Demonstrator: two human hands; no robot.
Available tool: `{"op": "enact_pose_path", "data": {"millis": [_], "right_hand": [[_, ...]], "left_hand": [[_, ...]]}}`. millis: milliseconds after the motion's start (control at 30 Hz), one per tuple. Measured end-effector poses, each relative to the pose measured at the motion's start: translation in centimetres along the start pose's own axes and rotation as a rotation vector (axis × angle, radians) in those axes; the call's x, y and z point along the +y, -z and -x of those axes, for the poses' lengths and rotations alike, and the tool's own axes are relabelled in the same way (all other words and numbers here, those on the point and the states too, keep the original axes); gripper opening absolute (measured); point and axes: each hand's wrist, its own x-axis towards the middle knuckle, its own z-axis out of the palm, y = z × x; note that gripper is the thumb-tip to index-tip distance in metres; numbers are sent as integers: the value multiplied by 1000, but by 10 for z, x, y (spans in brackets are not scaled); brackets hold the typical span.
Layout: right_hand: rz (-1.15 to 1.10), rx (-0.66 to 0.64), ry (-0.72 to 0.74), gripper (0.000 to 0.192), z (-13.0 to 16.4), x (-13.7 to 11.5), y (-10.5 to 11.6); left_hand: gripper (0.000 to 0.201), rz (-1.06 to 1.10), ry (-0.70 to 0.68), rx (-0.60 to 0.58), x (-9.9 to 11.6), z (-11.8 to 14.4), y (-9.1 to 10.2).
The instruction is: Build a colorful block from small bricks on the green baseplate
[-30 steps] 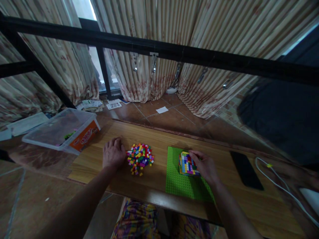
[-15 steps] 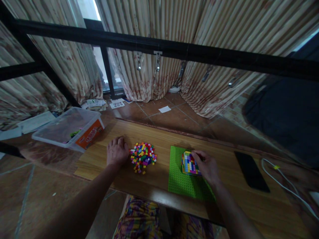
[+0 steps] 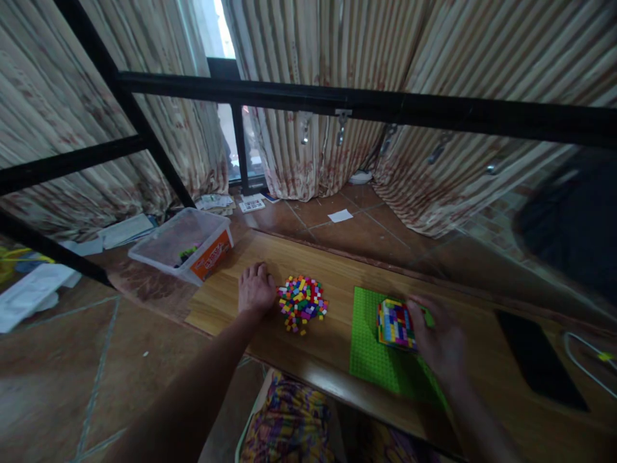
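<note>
My left hand (image 3: 257, 289) rests palm down on the wooden table, fingers lying on the surface and holding nothing. Just right of it lies a loose pile of small multicoloured toy bricks (image 3: 302, 302). A green baseplate (image 3: 364, 350) carries a block built from coloured bricks (image 3: 396, 323), with yellow, blue, white and purple rows on top. Close against this block's right side is my right hand (image 3: 436, 341), blurred by motion. Green shows between its thumb and fingers, which stand apart. Its palm side is hidden.
A clear plastic box (image 3: 180, 241) with an orange label stands beyond the table's left end. On the right of the table (image 3: 332, 251) lie a black phone-like slab (image 3: 540, 357) and a white cable (image 3: 573, 360). A black metal bar (image 3: 385, 106) crosses in front of striped curtains (image 3: 308, 154).
The whole view has shifted, so the table and its things appear farther right. My right hand's thumb and fingers have parted at the block's edge. My left hand keeps its place by the pile.
</note>
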Motion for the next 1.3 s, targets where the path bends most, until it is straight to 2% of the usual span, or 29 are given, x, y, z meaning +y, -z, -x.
{"op": "enact_pose_path", "data": {"millis": [67,100,233,400,567,667,800,1067,1300], "right_hand": [[-8,41,105,34,7,-22,-2],[-24,6,138,32,11,-33,-6],[-115,-250,258,24,36,-69,-41],[-115,-351,320,25,54,-84,-96],[-32,-363,387,25,45,-94,-127],[-1,-393,399,21,41,-97,-133],[-10,-391,398,13,39,-95,-131],[-61,-351,364,16,44,-84,-114],[-34,-365,389,23,44,-82,-125]], "left_hand": [[33,1,7,-9,1,1,1],[33,4,11,-15,1,1,1],[34,21,16,-32,1,2,3],[36,43,35,-60,2,2,4],[36,52,41,-55,2,2,3],[36,57,35,-47,2,3,2],[36,54,27,-36,1,4,2],[37,55,30,-45,1,3,2],[36,45,42,-71,2,2,4]]}}
